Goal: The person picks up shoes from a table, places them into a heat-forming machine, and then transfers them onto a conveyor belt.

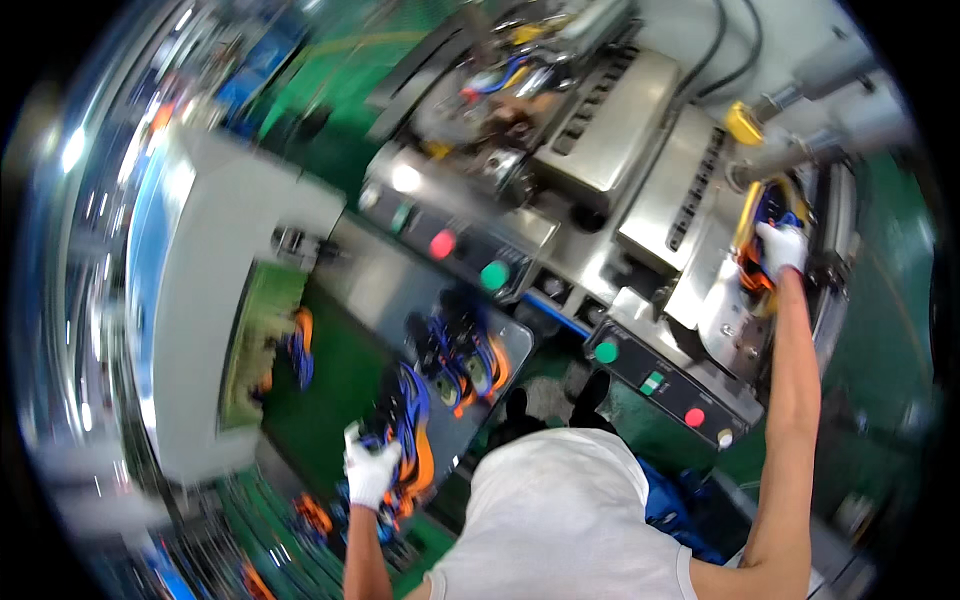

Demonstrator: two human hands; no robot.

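Observation:
In a white glove, my left hand (370, 474) is at the near end of a shelf, its thumb and fingers around the edge of a dark blue shoe (373, 440). Beside it lie more dark blue shoes with orange soles (416, 455). My right arm stretches far out to the right. The gloved right hand (783, 250) is closed on a blue and orange shoe (757, 272) at the right-hand station of a metal machine (690, 190). Blur and the glove hide the exact finger contact there.
Several dark shoes (462, 350) stand farther along the grey shelf (515, 340). A pale machine housing (215, 300) with an opening is at the left, a shoe (300, 348) by it. Control panels with red and green buttons (494, 275) line the metal machine's front edge.

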